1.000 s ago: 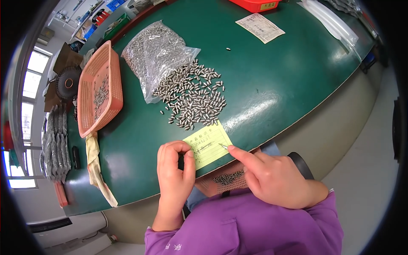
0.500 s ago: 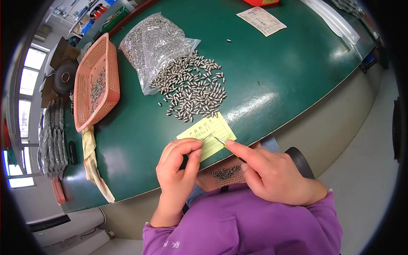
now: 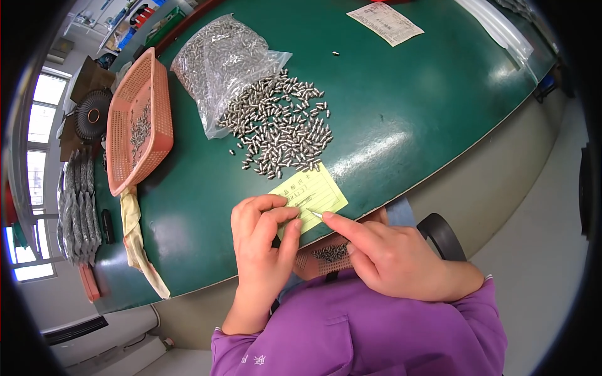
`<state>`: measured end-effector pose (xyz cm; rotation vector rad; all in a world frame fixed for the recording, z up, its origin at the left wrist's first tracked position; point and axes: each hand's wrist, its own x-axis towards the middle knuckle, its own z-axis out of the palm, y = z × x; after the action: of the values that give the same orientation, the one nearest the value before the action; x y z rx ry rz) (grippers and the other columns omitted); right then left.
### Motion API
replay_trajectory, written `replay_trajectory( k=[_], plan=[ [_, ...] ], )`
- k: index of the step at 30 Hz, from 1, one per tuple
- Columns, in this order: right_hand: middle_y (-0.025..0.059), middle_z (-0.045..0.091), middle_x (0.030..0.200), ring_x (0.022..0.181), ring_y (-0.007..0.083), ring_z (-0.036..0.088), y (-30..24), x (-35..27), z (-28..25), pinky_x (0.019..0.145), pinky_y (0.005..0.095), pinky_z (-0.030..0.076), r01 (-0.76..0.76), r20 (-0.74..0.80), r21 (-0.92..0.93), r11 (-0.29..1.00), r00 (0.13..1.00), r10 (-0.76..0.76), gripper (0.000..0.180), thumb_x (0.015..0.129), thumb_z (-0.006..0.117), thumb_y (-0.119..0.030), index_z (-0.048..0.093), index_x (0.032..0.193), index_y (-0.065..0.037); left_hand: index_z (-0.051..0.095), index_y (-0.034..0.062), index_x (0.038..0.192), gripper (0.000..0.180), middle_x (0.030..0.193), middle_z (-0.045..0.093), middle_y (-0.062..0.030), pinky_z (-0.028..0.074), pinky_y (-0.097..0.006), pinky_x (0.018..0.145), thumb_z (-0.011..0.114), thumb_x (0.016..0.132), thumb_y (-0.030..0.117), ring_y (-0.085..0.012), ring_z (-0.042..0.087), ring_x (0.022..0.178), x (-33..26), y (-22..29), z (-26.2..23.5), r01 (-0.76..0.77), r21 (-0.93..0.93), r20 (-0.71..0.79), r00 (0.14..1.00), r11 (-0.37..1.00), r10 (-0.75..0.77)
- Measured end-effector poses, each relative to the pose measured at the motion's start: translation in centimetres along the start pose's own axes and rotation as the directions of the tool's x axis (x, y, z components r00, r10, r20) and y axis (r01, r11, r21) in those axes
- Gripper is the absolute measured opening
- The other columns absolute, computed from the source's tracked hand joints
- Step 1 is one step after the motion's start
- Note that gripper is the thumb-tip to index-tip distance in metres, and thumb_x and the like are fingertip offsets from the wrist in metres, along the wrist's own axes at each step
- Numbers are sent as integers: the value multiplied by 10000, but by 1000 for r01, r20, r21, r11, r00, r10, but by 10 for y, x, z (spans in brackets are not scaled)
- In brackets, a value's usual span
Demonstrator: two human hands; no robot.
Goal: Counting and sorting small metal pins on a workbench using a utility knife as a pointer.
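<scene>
A yellow lined card (image 3: 326, 193) with handwriting lies near the table's front edge. My right hand (image 3: 398, 254) grips a pen (image 3: 316, 215), its tip at the card's lower lines; most of the pen is hidden behind my fingers. My left hand (image 3: 263, 241) rests over the card's left edge, its fingers curled and the thumb close to the index fingertip. Whatever those fingers pinch, if anything, cannot be made out. Just beyond the card is a spread of small pointed metal parts (image 3: 282, 135), spilling from a clear plastic bag (image 3: 222, 59) full of them.
A pink plastic basket (image 3: 164, 125) with some metal parts stands at the left, a cream cloth (image 3: 133, 232) near it. Another basket (image 3: 307, 266) sits below the table edge by my lap. A printed slip (image 3: 385, 24) and clear plastic sheeting (image 3: 495, 28) lie farther back.
My right hand and the pen tip have shifted slightly left and down on the card. My left fingers have lifted and spread a little, covering more of the card's left side.
</scene>
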<state>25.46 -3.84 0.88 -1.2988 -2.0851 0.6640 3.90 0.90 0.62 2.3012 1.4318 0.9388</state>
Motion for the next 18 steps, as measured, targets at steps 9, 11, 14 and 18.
replay_trajectory(
  k=[9,11,14,18],
  plan=[
    [82,663,889,723,271,651,-4,2,0,629,373,571,-5,26,21,1000,1000,5,619,821,644,-4,574,1428,-104,698,50,916,218,1023,654,-85,468,-400,891,785,736,-37,-297,589,1011,0,-1,2,23,-28,-5,1000,999,-23],
    [82,666,892,724,265,654,-4,2,2,630,373,572,5,17,13,1000,1000,-5,620,820,640,-2,575,1428,-101,698,50,907,216,1011,652,-83,471,-396,886,789,733,-39,-296,590,1007,0,-2,2,31,-29,-7,1000,999,-31],
    [82,668,889,722,259,656,-3,2,4,627,376,572,-9,32,33,999,999,8,618,819,640,-1,576,1426,-98,698,50,893,210,988,647,-78,477,-391,878,794,728,-38,-295,591,1003,-1,-4,2,31,-36,-10,999,999,-31],
    [86,672,890,719,257,656,-2,4,0,621,379,570,-13,55,53,999,998,10,615,819,641,-4,577,1424,-93,699,50,875,203,973,643,-75,480,-391,875,800,721,-34,-294,591,1001,-1,-4,2,55,-54,-3,998,997,-56]
  ],
)
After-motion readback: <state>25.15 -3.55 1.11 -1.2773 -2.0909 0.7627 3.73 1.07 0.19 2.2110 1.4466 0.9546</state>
